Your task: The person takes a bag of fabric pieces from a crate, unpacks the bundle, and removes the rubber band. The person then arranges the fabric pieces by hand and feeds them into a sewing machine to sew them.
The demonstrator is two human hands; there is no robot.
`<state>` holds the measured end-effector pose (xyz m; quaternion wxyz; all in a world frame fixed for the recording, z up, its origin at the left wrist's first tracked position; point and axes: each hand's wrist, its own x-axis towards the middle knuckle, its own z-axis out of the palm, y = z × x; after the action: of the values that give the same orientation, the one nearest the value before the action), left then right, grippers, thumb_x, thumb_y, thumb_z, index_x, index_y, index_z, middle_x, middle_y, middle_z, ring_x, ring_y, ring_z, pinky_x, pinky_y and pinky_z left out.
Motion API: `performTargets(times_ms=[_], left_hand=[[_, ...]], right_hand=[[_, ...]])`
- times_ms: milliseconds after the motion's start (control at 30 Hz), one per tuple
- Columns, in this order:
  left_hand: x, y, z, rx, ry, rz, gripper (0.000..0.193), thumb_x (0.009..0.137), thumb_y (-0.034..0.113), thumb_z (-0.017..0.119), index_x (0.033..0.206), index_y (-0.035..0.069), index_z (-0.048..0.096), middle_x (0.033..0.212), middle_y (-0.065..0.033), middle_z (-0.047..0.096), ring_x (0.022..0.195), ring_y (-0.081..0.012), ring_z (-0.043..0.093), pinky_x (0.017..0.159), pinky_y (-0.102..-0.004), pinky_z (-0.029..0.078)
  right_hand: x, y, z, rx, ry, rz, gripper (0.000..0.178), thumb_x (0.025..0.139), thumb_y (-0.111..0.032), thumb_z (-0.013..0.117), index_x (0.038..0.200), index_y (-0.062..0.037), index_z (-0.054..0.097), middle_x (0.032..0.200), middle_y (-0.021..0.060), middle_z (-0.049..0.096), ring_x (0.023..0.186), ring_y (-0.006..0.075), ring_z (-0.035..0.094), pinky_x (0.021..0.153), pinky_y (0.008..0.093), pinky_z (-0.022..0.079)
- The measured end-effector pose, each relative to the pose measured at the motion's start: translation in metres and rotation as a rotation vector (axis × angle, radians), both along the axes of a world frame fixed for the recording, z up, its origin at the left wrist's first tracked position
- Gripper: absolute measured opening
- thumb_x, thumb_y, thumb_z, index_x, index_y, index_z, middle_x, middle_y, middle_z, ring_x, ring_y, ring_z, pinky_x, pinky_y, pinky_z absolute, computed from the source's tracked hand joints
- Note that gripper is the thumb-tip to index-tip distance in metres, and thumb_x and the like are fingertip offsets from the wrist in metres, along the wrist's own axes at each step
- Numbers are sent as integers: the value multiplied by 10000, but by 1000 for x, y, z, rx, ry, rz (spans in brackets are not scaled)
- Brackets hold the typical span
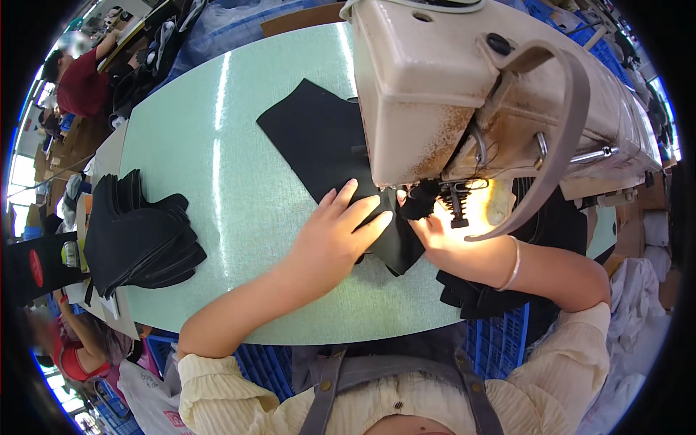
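A black fabric piece [317, 134] lies flat under the head of a beige sewing machine [417, 109], with a folded or overlapping part [395, 246] toward me. My left hand [344, 223] rests on it, fingers stretched out and slightly spread, pressing it to the table just left of the needle area. Close by on the right, my right hand [446, 239] is at the fabric's edge under the machine's lamp. Its fingertips are partly hidden by the black, spring-fitted needle parts [455, 199] and washed out by glare. The needle itself is hidden.
A stack of black cut pieces [138, 235] sits on the left of the pale green table [239, 290]. More black pieces [471, 293] lie beneath my right forearm. A curved grey lever [573, 123] hangs beside the machine head. Blue crates [496, 341] stand below the table; other people work at left.
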<state>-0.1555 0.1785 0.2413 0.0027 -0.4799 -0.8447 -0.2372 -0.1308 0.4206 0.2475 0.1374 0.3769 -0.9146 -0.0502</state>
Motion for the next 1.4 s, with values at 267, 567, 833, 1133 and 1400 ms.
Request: performTargets(times_ms=[267,567,833,1133,1400], left_hand=[[-27,-9,5,62,-66,-81,418,716,-41,640,1098,126,664,1180,-42,594,1259,-336,480,1051,-472,420],[-24,-5,8,22,88,-58,406,736,-29,635,1123,92,637,1166,-67,588,1208,-313,521,1011,-444,457],[-16,-13,3,56,14,-91,315,754,21,623,1067,42,645,1111,-86,631,1152,-285,572,906,-336,517],[-22,-8,-1,105,42,-67,308,747,-7,612,1049,38,655,1103,-71,642,1146,-287,583,912,-332,520],[-20,-1,-3,40,259,-58,274,767,75,612,1039,46,635,1081,-59,633,1114,-255,587,905,-345,521]], right_hand=[[-21,14,31,-42,-934,-268,356,925,-148,507,1263,-37,519,1206,122,594,1067,186,574,875,275,478],[-19,13,1,-291,-60,208,61,743,-121,620,756,-73,585,703,71,554,726,254,568,734,360,476],[-9,7,-2,-61,-72,159,308,743,-173,602,1015,-31,620,875,72,537,839,223,571,795,374,481],[-11,12,13,43,-204,121,405,899,-155,505,1276,-8,514,1230,107,564,1090,223,582,871,333,517],[-12,7,11,121,-83,149,429,825,-147,513,1242,-47,539,1083,95,571,1008,235,564,830,346,498]])
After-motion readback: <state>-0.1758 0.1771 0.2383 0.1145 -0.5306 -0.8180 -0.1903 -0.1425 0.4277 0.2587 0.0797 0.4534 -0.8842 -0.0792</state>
